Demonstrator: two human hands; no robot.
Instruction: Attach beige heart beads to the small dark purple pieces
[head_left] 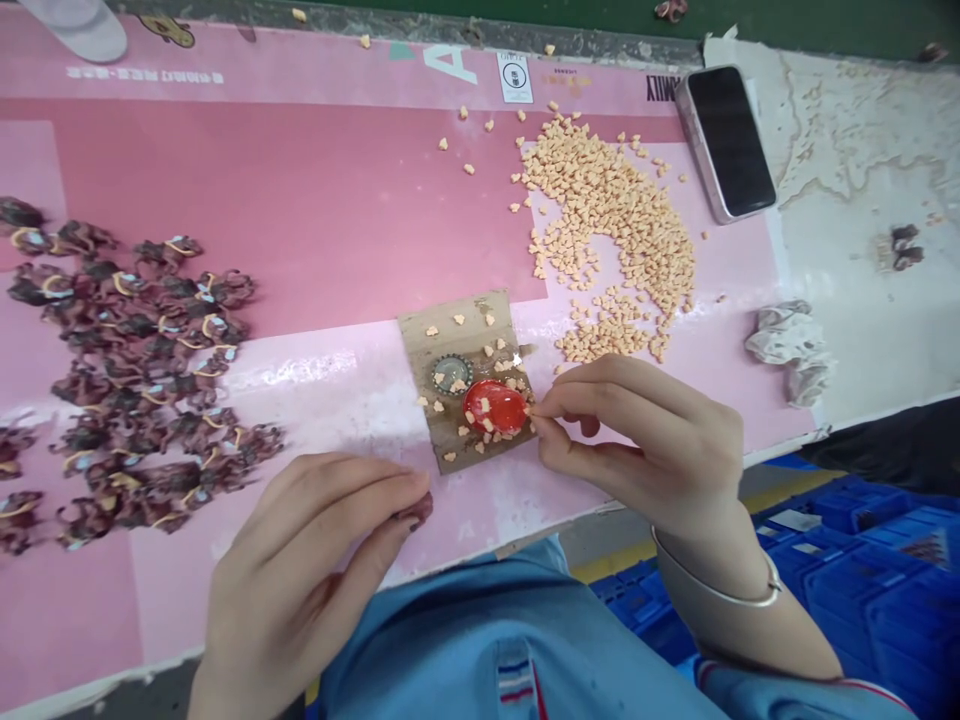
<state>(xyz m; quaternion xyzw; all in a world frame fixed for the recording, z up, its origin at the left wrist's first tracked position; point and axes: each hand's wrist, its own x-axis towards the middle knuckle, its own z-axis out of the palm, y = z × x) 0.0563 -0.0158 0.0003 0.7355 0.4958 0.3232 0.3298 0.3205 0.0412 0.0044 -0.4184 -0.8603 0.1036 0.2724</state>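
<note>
My left hand (311,555) is closed around a small dark reddish-brown figurine (421,508), mostly hidden by the fingers, at the table's near edge. Thumb and forefinger of my right hand (649,435) pinch a tiny pale-orange piece (528,410) at the right rim of a shallow red dish (504,408). That dish lies on a brown cardboard piece (465,450), beside a ridged metal bottle cap (452,374). Several more pale-orange pieces are scattered on the cardboard and in the dish.
Many pale-orange pieces (600,190) lie heaped beyond my right hand. A phone (731,145) and crumpled white tissue (791,345) are to the right. Rows of dark brown figurines (157,370) cover the left side of the pink table. Blue crates (862,590) stand below, at right.
</note>
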